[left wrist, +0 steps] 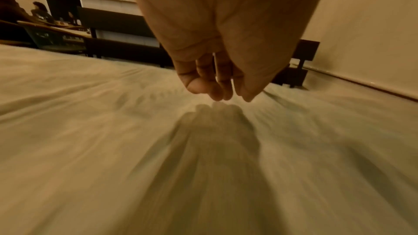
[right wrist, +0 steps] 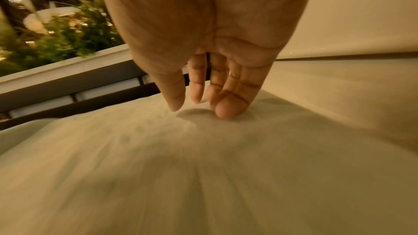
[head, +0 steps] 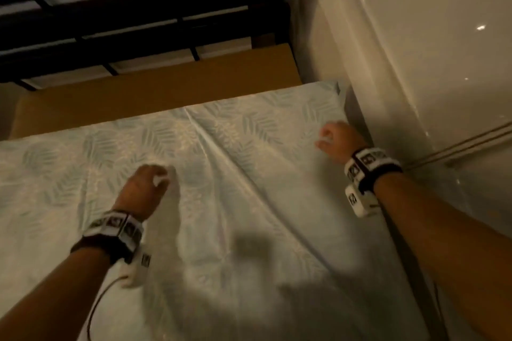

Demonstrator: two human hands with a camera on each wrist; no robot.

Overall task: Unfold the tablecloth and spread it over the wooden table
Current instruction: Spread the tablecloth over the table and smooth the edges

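Observation:
A pale tablecloth [head: 249, 202] with a leaf print lies spread over the wooden table, with long creases running through its middle. A bare strip of the table [head: 166, 94] shows along the far edge. My left hand [head: 149, 183] hovers over the cloth's middle. In the left wrist view its fingers [left wrist: 217, 92] hang relaxed just above the tablecloth [left wrist: 90, 131] and hold nothing. My right hand [head: 335, 138] is near the far right corner. In the right wrist view its straight fingertips [right wrist: 224, 112] touch the tablecloth [right wrist: 203, 167].
A dark slatted bench [head: 138, 8] stands beyond the table's far edge. A glossy pale wall [head: 415, 63] runs close along the right side. Green plants [right wrist: 56, 33] grow behind the bench. People sit at another table [left wrist: 38, 12] far to the left.

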